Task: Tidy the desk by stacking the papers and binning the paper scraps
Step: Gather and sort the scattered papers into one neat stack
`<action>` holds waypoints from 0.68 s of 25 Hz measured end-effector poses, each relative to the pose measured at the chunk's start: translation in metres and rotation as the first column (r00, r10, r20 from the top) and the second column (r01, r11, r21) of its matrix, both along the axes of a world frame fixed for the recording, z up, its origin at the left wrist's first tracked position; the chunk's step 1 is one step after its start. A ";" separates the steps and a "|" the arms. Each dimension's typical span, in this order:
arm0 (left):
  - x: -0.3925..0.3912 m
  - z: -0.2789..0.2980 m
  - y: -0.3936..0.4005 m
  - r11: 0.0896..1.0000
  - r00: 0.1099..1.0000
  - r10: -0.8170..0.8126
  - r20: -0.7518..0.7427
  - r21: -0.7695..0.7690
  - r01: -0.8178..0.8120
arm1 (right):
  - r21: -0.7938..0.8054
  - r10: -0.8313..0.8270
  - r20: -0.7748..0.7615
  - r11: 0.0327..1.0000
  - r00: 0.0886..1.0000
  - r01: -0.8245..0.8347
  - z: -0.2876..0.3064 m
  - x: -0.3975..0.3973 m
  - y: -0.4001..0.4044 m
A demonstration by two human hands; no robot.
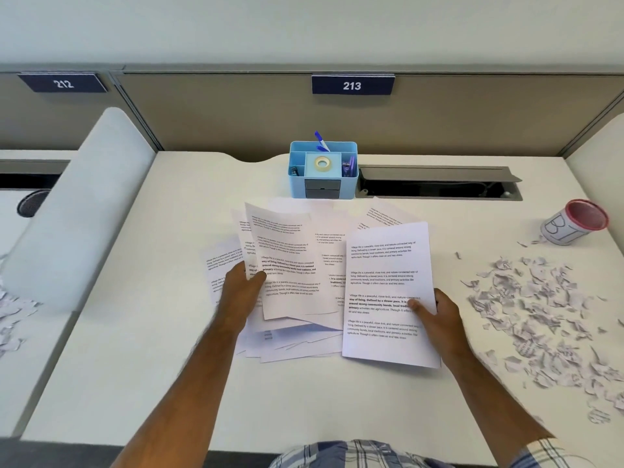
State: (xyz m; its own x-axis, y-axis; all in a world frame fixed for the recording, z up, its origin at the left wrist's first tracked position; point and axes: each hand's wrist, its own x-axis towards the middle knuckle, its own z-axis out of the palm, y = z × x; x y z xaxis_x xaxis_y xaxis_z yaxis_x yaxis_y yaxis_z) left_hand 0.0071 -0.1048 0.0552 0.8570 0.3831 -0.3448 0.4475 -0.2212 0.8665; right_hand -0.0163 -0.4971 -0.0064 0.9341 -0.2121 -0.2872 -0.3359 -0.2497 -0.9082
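Two hands in at once here. Left hand [243,285] pinching a printed sheet [287,265] by its left edge, thumb on top across the text, other fingers tucked behind the paper so can't tell how those lie. Sheet lifted and curling a bit, hanging over the messy pile of papers [297,336] spread out mid-desk. Right hand [435,312] gripping a second printed sheet [388,292] at its right edge, thumb pressed flat on the front, remaining fingers hidden underneath. That sheet tilted up toward the camera, its left edge overlapping the pile.

Pile itself pretty much fanned out in every direction, corners poking out on the near side and more pages peeking out on the far side.

Paper scraps [540,319] scattered all over the right part of the desk [135,366], well apart from the pile. Far right, a small bin [574,222] with a red rim lying tipped on its side, mouth facing right, a few scraps just beside it. More scraps [13,319] on the neighbouring desk at far left, past the grey divider [77,211].

Far centre: a blue desk organiser [323,170] with a tape roll [321,162] and a blue pen [320,140] in it, cable tray [439,184] open just to its right. Label 213 [352,85] on the back panel.
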 end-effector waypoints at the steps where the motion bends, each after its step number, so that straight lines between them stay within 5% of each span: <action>1: -0.002 0.003 0.002 1.000 1.000 -0.017 0.006 0.000 0.017 | 0.004 0.006 -0.005 1.000 1.000 -0.006 0.000 0.000 0.003; 17: 0.000 0.080 0.033 0.999 0.980 0.039 0.195 -0.021 -0.035 | -0.145 0.076 0.036 0.987 0.996 -0.070 -0.005 0.001 0.030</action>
State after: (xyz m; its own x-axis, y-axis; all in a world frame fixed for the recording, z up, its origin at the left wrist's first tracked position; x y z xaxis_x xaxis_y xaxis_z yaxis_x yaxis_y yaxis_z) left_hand 0.0073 -0.0722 0.1350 0.8937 0.4113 -0.1793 0.2771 -0.1916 0.9416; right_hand -0.0151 -0.4676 -0.0110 0.9591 -0.1791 -0.2194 -0.2748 -0.4007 -0.8740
